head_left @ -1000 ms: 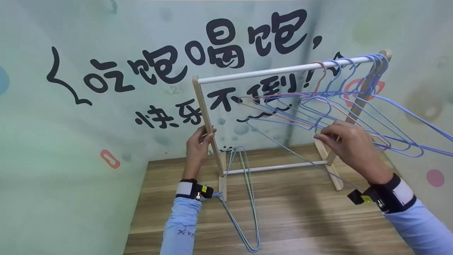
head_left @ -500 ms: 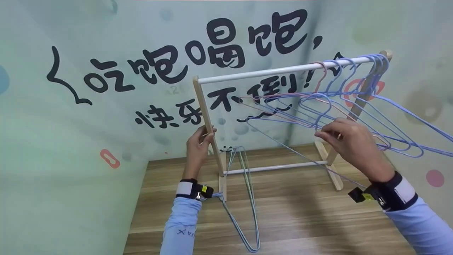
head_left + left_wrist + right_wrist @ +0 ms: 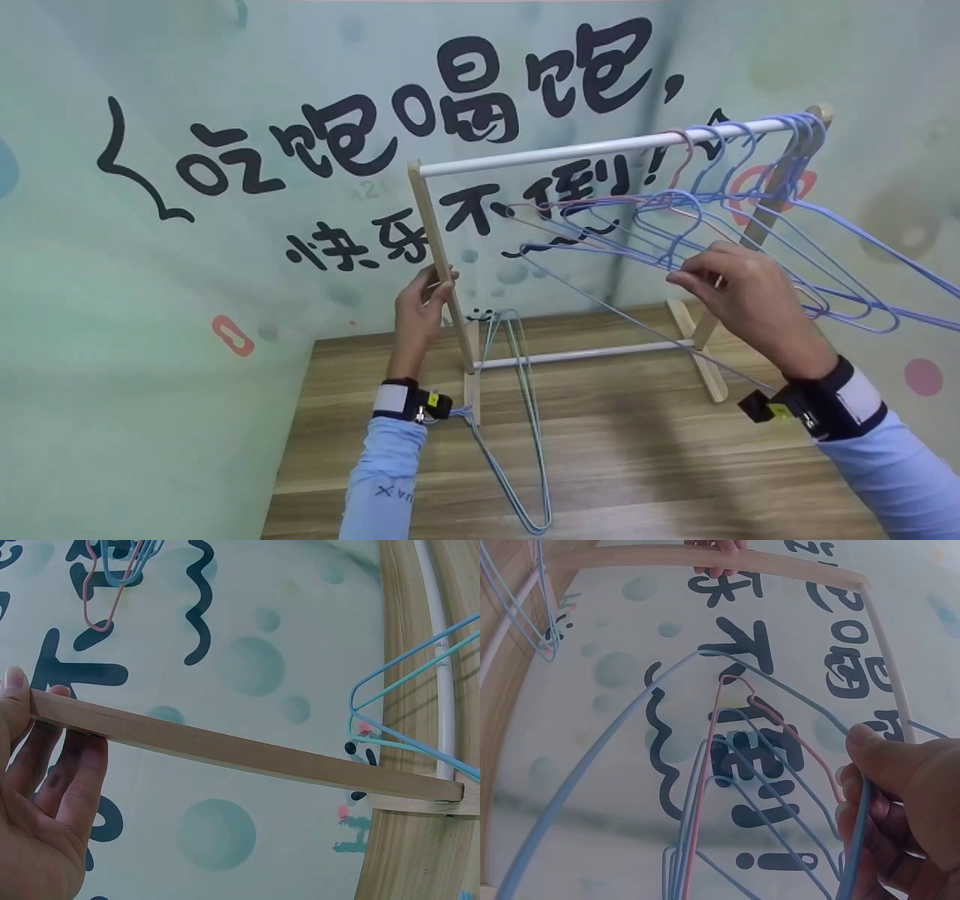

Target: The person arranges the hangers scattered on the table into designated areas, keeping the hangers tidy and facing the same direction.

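My left hand [image 3: 418,307] grips the near-left wooden post [image 3: 429,225] of a garment rack, partway up. In the left wrist view, its thumb and fingers [image 3: 79,787] lie on either side of that post. My right hand [image 3: 754,307] pinches a blue clothes hanger [image 3: 774,682] by its upper part close to the hook. The hanger's hook is up, lower than the white top rail [image 3: 540,156] and apart from it. A pink hanger [image 3: 682,161] and several blue hangers [image 3: 745,150] hang on the rail's right part, behind my right hand.
Several blue-green hangers [image 3: 546,487] stand at the rack's left foot, near my left forearm. A white lower bar [image 3: 592,354] joins the feet above the wood-look floor [image 3: 600,465]. A wall [image 3: 225,285] with large black lettering rises behind the rack.
My right hand has risen slightly, lifting the blue hanger with it, so its hook is a little closer to the rail's height. The left hand and the rack stay where they were.
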`<state>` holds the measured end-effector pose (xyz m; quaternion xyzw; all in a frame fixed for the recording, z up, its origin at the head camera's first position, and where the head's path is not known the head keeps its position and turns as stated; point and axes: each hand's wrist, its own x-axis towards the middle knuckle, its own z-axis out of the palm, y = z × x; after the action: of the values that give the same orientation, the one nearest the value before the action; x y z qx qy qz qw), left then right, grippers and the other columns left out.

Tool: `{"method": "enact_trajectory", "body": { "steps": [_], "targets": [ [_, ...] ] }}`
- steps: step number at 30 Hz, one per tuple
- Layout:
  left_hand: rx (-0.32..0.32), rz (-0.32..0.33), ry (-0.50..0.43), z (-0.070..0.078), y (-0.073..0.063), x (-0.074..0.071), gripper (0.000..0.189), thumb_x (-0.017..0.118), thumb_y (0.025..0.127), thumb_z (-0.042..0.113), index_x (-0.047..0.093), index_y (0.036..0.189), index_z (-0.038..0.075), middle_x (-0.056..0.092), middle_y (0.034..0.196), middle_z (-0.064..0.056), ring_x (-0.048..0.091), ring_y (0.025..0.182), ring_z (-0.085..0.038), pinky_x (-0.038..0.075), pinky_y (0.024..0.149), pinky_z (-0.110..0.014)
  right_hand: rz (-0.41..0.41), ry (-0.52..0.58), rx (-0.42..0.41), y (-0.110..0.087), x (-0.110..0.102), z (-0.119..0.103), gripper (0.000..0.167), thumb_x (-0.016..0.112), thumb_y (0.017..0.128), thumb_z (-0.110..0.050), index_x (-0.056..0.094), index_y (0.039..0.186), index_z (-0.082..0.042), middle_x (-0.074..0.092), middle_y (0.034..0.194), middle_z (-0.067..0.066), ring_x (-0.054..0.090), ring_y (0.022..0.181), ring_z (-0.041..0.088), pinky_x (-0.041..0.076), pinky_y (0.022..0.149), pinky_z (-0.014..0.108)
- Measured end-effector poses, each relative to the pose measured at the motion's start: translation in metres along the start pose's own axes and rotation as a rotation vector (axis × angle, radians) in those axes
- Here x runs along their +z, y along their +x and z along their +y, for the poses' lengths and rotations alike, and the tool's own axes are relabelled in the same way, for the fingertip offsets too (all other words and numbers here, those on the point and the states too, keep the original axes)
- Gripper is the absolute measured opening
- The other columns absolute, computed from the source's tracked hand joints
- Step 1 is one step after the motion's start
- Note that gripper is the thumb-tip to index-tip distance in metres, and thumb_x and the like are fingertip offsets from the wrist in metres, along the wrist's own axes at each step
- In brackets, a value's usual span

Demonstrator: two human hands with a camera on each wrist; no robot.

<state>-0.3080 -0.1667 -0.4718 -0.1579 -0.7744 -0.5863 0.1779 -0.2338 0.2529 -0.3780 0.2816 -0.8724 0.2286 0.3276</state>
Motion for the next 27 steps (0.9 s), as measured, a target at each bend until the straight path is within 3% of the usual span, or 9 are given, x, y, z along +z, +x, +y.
{"method": "enact_trajectory", "body": {
  "steps": [10, 27],
  "targets": [
    [0.004, 0.008, -0.043, 0.001, -0.001, 0.001, 0.035, 0.06, 0.103, 0.012, 0.059, 0.134, -0.004, 0.068, 0.12, -0.011, 0.064, 0.116, -0.033, 0.054, 0.097, -0.04, 0.034, 0.021, -0.016, 0.005, -0.001, 0.0, 0.008, 0.084, 0.083, -0.002, 0.077, 0.087, -0.004, 0.066, 0.076, 0.003, 0.057, 0.064, 0.012, 0.038, 0.056, 0.013],
    [-0.029, 0.008, -0.023, 0.003, 0.0, 0.0, 0.035, 0.06, 0.103, 0.014, 0.06, 0.134, -0.001, 0.068, 0.121, -0.007, 0.065, 0.114, -0.022, 0.054, 0.097, -0.037, 0.027, 0.021, 0.009, 0.017, -0.005, 0.001, 0.007, 0.081, 0.085, -0.001, 0.076, 0.088, -0.003, 0.066, 0.076, 0.005, 0.056, 0.065, 0.015, 0.04, 0.057, 0.017]
  ]
}}
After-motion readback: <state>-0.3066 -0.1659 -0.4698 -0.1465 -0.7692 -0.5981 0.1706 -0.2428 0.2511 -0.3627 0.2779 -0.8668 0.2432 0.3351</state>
